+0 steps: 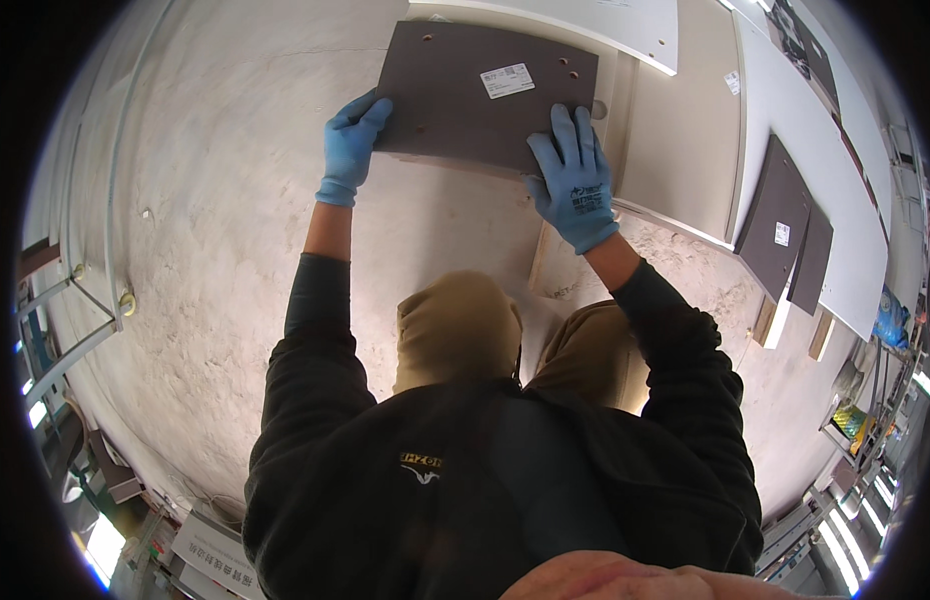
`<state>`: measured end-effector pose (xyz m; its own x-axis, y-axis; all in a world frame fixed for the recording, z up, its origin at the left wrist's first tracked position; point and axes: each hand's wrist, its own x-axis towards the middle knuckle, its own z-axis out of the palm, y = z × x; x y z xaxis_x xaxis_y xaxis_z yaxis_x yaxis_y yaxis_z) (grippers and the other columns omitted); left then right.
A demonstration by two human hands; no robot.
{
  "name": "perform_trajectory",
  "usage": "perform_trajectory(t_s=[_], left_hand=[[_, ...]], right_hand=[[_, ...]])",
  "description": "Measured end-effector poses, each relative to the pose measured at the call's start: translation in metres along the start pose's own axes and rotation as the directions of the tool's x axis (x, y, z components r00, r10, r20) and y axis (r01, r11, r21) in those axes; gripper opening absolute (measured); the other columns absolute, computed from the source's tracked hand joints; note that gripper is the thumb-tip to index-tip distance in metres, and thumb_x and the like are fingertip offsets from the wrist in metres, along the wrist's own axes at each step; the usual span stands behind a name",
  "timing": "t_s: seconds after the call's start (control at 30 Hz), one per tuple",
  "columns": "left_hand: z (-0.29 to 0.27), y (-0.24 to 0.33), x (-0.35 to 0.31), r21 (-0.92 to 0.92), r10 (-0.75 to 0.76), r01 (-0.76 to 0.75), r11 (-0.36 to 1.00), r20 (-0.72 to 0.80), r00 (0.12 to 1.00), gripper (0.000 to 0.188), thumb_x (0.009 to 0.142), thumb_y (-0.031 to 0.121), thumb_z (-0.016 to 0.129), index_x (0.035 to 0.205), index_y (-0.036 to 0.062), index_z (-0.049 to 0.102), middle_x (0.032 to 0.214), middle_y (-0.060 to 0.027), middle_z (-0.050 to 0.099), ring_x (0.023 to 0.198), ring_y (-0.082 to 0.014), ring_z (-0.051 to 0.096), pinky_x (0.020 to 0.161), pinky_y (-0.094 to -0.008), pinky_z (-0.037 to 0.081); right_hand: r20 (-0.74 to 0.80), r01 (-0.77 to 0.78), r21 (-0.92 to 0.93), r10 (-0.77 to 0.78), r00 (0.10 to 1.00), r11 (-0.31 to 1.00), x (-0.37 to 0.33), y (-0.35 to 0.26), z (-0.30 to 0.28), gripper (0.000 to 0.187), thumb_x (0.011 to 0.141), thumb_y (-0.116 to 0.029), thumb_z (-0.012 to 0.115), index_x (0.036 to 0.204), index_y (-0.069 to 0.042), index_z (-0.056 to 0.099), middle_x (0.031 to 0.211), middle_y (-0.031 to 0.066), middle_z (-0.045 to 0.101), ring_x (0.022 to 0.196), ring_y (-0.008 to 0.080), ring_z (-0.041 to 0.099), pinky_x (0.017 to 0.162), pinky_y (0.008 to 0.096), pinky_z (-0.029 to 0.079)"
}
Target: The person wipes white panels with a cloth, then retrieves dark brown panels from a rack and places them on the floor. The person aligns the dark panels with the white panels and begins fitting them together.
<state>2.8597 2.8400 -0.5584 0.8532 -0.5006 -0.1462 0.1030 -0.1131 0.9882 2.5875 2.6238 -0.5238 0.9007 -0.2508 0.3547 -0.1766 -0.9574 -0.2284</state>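
A dark brown rectangular board (pixel 455 110) with small drilled holes and a white label (pixel 507 81) is held out in front of me. My left hand (pixel 349 148), in a blue glove, is closed round its left edge, with the thumb on the upper face. My right hand (pixel 573 180), gloved the same way, grips the near right corner. Its fingers lie over the face and its thumb is at the near edge. Whatever is directly beneath the board is hidden.
Large beige and white panels (pixel 675 150) lie to the right of the board. Farther right, smaller dark boards (pixel 773 215) rest on a white panel (pixel 855 270) with wooden blocks (pixel 821 336) below. A metal frame on wheels (pixel 85 345) stands at the left on the concrete floor (pixel 205 260).
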Motion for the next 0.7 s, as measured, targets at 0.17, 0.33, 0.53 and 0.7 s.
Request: perform_trajectory(t_s=[0.17,0.33,0.53,0.7], left_hand=[[-0.004,-0.002,0.007,0.031,-0.043,0.044,0.999,-0.037,0.998,0.045,0.098,0.019,0.079,0.134,-0.0061,0.069,0.117,-0.0095,0.076,0.098,-0.0114,0.068,0.088,-0.0267,0.057],[0.000,0.011,0.002,0.069,0.049,-0.051,0.996,0.034,0.998,0.041,0.102,0.016,0.072,0.135,-0.0070,0.068,0.126,-0.0114,0.074,0.112,-0.0159,0.067,0.103,-0.0304,0.053],[0.002,0.016,-0.002,0.008,-0.003,0.003,1.000,0.034,0.999,0.041,0.102,0.015,0.071,0.137,-0.0060,0.067,0.124,-0.0087,0.074,0.111,-0.0144,0.067,0.101,-0.0289,0.053],[0.001,0.014,-0.001,0.052,-0.021,0.019,0.998,0.036,0.999,0.041,0.102,0.016,0.071,0.138,-0.0045,0.067,0.124,-0.0083,0.074,0.109,-0.0142,0.068,0.099,-0.0285,0.054]], right_hand=[[0.003,0.022,0.001,-0.022,1.000,1.000,0.004,-0.001,-0.003,0.054,0.075,-0.024,0.081,0.125,-0.011,0.065,0.161,0.0254,0.040,0.149,0.0525,0.036,0.117,0.0583,0.041],[0.069,-0.040,-0.029,0.042,0.997,0.999,0.008,-0.004,-0.009,0.056,0.078,-0.028,0.079,0.129,-0.012,0.063,0.163,0.0241,0.036,0.153,0.0502,0.031,0.119,0.0583,0.038],[0.016,-0.036,0.016,0.036,0.999,0.999,0.006,-0.006,-0.011,0.056,0.076,-0.027,0.079,0.128,-0.011,0.063,0.162,0.0235,0.037,0.151,0.0505,0.032,0.118,0.0591,0.038],[-0.009,-0.027,0.005,0.027,1.000,1.000,0.008,-0.008,-0.012,0.056,0.075,-0.028,0.079,0.126,-0.010,0.063,0.161,0.0232,0.039,0.150,0.0501,0.034,0.116,0.0582,0.039]])
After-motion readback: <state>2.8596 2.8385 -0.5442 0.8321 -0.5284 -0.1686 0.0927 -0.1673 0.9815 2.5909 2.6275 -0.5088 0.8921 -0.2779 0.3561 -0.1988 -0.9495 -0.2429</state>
